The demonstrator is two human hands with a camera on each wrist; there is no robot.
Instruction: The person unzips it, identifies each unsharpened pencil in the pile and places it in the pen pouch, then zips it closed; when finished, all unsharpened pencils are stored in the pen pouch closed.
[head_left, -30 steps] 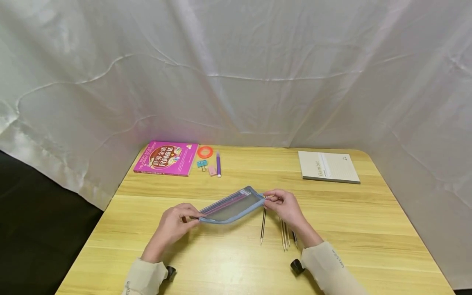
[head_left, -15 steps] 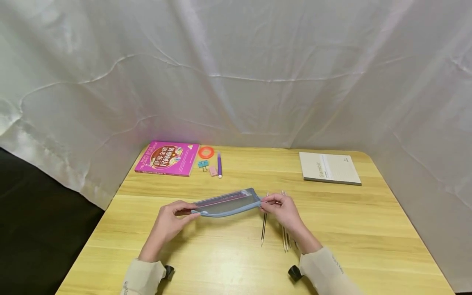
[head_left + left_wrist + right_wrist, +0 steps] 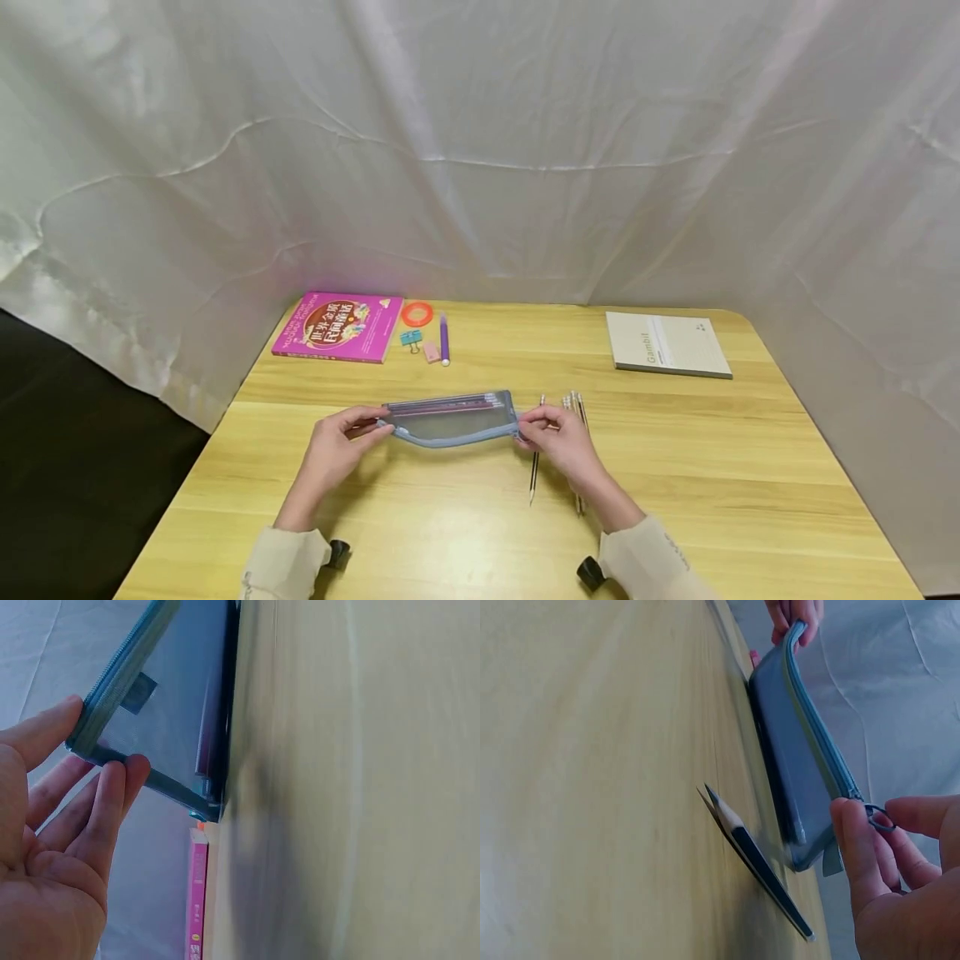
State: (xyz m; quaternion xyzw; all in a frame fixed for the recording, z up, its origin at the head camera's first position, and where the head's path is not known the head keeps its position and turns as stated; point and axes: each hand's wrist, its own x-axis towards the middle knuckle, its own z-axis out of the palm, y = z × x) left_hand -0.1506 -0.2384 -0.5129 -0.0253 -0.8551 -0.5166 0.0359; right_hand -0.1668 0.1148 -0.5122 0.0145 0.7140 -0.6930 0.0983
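A see-through mesh pencil case (image 3: pixel 447 423) with a blue zip along its near edge is held between both hands, with several pencils (image 3: pixel 442 406) lying along its far side. My left hand (image 3: pixel 336 443) pinches its left corner; in the left wrist view the thumb presses the zip end and fingertips sit behind the corner (image 3: pixel 94 750). My right hand (image 3: pixel 561 442) pinches the right end, thumb and fingers at the zip's ring pull (image 3: pixel 880 817). In the right wrist view the case's lower edge is close to the tabletop. A dark striped pencil (image 3: pixel 761 864) lies beside it.
More pencils (image 3: pixel 579 410) lie under and beside the right hand. Along the back left are a pink book (image 3: pixel 341 327), orange tape roll (image 3: pixel 417 314), blue binder clip (image 3: pixel 410 337), pink eraser (image 3: pixel 431 352) and purple marker (image 3: pixel 444 340). A notebook (image 3: pixel 667 343) lies back right.
Both hands have shifted left with the pencil case, and its tilt has levelled out, the left end coming up. Both hands keep hold of its ends.
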